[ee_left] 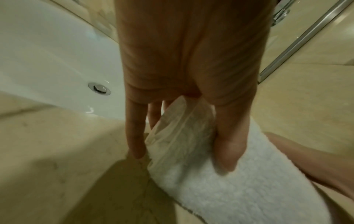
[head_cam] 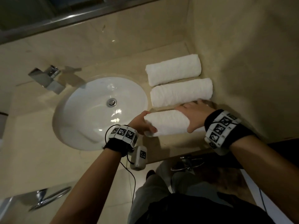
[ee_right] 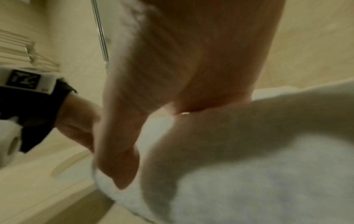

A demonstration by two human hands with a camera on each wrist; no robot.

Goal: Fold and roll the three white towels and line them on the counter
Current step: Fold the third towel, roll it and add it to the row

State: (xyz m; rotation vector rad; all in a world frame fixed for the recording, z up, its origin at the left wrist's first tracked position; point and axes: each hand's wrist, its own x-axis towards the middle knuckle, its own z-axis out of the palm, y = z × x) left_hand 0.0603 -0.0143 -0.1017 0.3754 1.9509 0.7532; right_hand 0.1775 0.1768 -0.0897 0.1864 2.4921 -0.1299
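Three rolled white towels lie side by side on the beige counter (head_cam: 163, 144), right of the sink. The far roll (head_cam: 173, 70) and the middle roll (head_cam: 181, 92) lie untouched. Both hands hold the near roll (head_cam: 168, 122), which sits just in front of the middle one. My left hand (head_cam: 149, 122) grips its left end, thumb on the near side and fingers on the far side; the left wrist view shows that hand (ee_left: 182, 151) on the towel (ee_left: 220, 189). My right hand (head_cam: 186, 118) wraps over the right part, and its thumb (ee_right: 118, 166) presses into the towel (ee_right: 249, 181).
A round white sink basin (head_cam: 90, 113) with a chrome faucet (head_cam: 47, 79) lies left of the towels. The beige wall (head_cam: 242, 62) rises right beside the rolls' right ends. A chrome towel ring (head_cam: 187, 165) hangs below the counter's front edge.
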